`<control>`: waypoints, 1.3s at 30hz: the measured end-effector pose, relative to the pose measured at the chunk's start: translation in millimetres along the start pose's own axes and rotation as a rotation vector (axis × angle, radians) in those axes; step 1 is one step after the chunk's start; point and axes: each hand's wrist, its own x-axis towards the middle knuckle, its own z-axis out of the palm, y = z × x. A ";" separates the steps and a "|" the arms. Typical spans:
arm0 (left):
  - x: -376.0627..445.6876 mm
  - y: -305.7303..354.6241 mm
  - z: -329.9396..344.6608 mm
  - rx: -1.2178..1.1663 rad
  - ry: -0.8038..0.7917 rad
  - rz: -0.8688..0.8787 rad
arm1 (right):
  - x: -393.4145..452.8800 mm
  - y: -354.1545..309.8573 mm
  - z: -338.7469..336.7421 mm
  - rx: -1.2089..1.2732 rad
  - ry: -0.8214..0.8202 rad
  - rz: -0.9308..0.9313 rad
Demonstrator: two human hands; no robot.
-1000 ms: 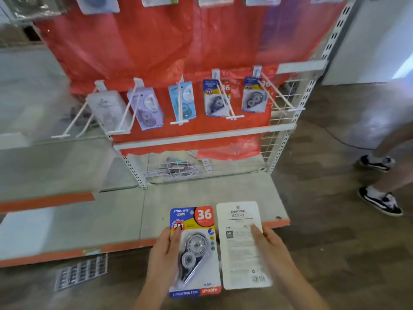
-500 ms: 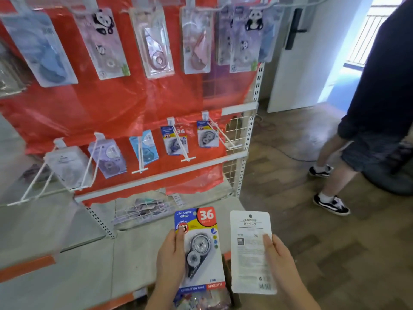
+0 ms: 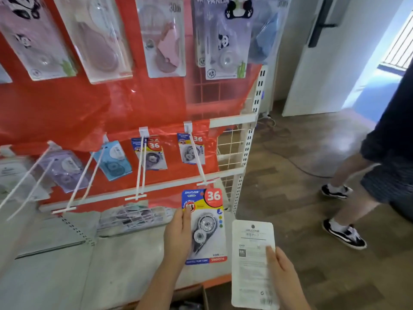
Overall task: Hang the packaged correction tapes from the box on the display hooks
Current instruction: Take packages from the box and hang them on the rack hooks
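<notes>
Gripping flat glossy packs: left hand [image 3: 177, 234] colourful pack [image 3: 206, 229], right hand [image 3: 282, 276] white pack [image 3: 251, 262].

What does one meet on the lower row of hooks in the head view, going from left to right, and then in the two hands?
Purple correction tape pack → blue pack → "36" pack → second "36" pack; then left hand holding a face-up "36" pack → right hand holding a pack back side up.

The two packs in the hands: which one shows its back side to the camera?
The white pack in the right hand; only small print and a barcode show. The left hand pack shows the tape.
</notes>
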 end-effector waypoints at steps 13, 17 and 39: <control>15.0 4.6 36.1 0.021 0.137 -0.068 | 64.8 -0.8 -3.9 -0.043 -0.158 0.053; 5.6 3.7 36.4 -0.028 0.179 -0.089 | 70.6 -2.7 -4.5 -0.043 -0.164 0.081; 178.3 13.2 49.9 0.276 0.222 0.051 | 109.6 1.3 -9.2 -0.061 -0.222 0.096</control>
